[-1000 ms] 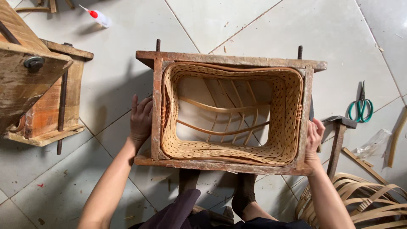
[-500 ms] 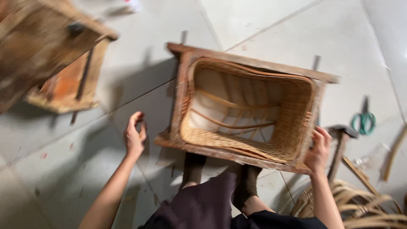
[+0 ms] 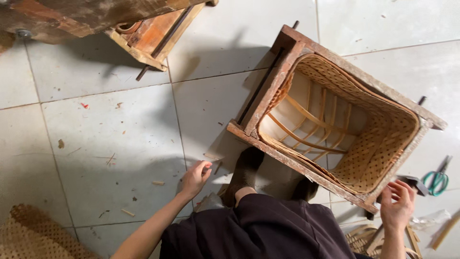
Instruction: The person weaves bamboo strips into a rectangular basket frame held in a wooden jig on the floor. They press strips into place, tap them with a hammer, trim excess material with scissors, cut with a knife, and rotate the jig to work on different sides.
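A wooden box frame point(image 3: 268, 91) stands on the tiled floor with a woven rattan basket point(image 3: 378, 144) fitted inside it. My left hand point(image 3: 195, 177) hovers low over the floor, left of the frame's near corner, fingers loosely curled and holding nothing. My right hand point(image 3: 397, 204) is by the frame's near right corner, fingers spread, not gripping it. My feet in dark socks point(image 3: 244, 172) rest against the frame's near side, above my dark trousers point(image 3: 258, 230).
A second worn wooden frame point(image 3: 143, 33) stands at the top left. Green-handled scissors point(image 3: 436, 180) and a hammer head lie at the right. Rattan strips point(image 3: 364, 237) are coiled at the bottom right, a woven mat point(image 3: 33, 235) at the bottom left. Wood chips litter the tiles.
Both hands have come off the frame's sides. The view has swung left and tilted, so the frame now sits at the right; my left hand has dropped toward the floor.
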{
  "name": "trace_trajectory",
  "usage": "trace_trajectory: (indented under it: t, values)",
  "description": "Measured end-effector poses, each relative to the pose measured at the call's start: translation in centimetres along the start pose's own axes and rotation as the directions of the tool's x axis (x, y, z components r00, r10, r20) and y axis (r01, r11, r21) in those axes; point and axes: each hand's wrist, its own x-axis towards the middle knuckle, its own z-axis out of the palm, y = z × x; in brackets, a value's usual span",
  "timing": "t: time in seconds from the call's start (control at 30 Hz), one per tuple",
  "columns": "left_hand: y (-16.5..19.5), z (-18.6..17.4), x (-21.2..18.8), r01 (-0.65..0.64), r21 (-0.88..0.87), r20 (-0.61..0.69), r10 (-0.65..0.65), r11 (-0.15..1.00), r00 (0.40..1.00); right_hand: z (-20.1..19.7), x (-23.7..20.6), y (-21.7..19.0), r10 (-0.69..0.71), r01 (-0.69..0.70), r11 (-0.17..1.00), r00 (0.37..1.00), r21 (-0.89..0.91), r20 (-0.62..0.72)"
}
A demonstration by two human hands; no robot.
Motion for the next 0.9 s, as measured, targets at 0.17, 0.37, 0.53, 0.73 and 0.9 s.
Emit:
trace_trajectory:
  t: [0.17, 0.37, 0.53, 0.73, 0.9]
  values:
    - [-1.8, 2.0, -1.2, -0.02, 0.15, 0.137, -0.001, 0.988, 0.991, -1.8, -1.3, 0.5, -0.012, 0.016, 0.999, 0.997, 0.048, -0.075]
    - [-5.5, 2.8, -3.8, 0.092, 0.273, 0.184, -0.146, 0.958, 0.972, -5.6, -4.4, 4.8, 0.215, -0.186, 0.971, 0.956, 0.153, -0.201]
    - [-6.6, 4.4, 0.5, 0.204, 0.245, 0.242, -0.264, 0.948, 0.934, -5.3, -5.9, 7.1, 0.265, -0.257, 0.964, 0.931, 0.063, -0.252]
    - [-2.7, 1.1, 7.3, -0.13, -0.004, 0.01, 0.131, 0.991, 0.991, -4.1, -4.4, 5.3, 0.201, -0.26, 0.962, 0.889, -0.09, -0.412]
    - [10.4, -2.1, 9.6, -0.49, 0.106, -0.071, 0.498, 0.865, 0.864, -3.9, -3.2, 2.9, 0.154, -0.233, 0.961, 0.901, -0.153, -0.406]
